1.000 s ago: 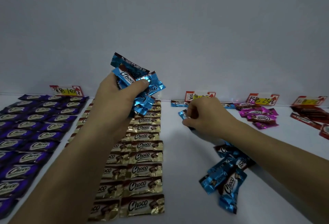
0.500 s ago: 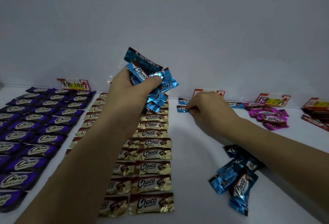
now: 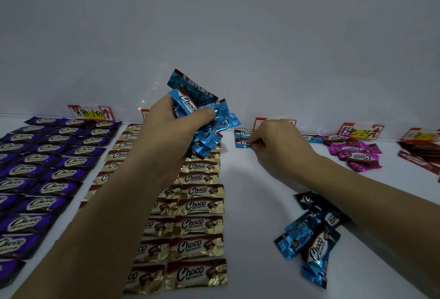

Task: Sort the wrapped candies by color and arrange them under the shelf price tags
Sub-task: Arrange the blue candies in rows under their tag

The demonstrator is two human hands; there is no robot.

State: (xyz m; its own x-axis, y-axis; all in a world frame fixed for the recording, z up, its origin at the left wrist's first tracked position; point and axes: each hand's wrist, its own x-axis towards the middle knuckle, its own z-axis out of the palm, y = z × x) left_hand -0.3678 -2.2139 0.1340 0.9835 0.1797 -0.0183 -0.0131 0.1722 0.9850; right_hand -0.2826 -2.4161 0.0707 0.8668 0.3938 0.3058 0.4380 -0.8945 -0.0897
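Observation:
My left hand (image 3: pixel 170 129) is raised above the gold rows and grips a bunch of blue wrapped candies (image 3: pixel 204 118). My right hand (image 3: pixel 278 146) rests on the white shelf and pinches the right end of a blue candy (image 3: pixel 241 143), which lies just in front of another blue candy (image 3: pixel 241 133) by the back wall. A price tag (image 3: pixel 259 122) stands behind that hand, mostly hidden by it. A loose heap of blue candies (image 3: pixel 309 241) lies on the shelf under my right forearm.
Purple candies (image 3: pixel 45 168) fill rows at the left under a price tag (image 3: pixel 91 113). Gold candies (image 3: pixel 197 206) lie in two columns in the middle. Pink candies (image 3: pixel 354 153) and a yellow tag (image 3: pixel 360 132) sit at the right; red candies (image 3: pixel 421 153) at the far right.
My right hand has carried a blue candy from the middle of the shelf back toward the wall and set it down in front of the first blue one. My left hand kept its bunch.

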